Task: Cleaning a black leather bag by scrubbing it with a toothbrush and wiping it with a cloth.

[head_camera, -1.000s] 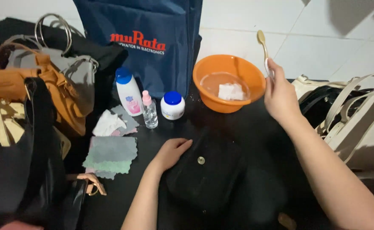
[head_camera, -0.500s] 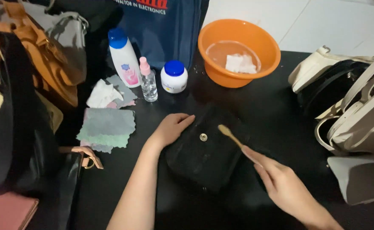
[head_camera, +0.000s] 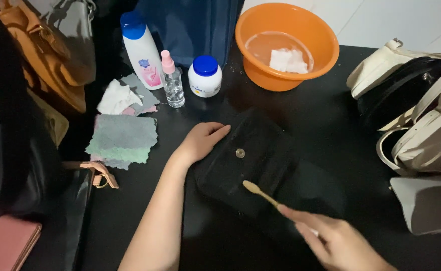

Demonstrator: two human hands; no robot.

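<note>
the left hand (head_camera: 200, 142) lies flat, fingers together, pressing the upper left edge of a black bag (head_camera: 250, 160) that rests on the black table (head_camera: 326, 125). the right hand (head_camera: 338, 241) pinches the handle of a wooden brush (head_camera: 261, 193), its head touching the bag's lower flap, below a metal snap (head_camera: 240, 153). beyond the bag: an orange basin (head_camera: 310, 35) holding a white cloth (head_camera: 288, 60), a white jar (head_camera: 205, 76), a small spray bottle (head_camera: 172, 80), a lotion bottle (head_camera: 141, 50). grey-green cloths (head_camera: 125, 138) lie to the left.
</note>
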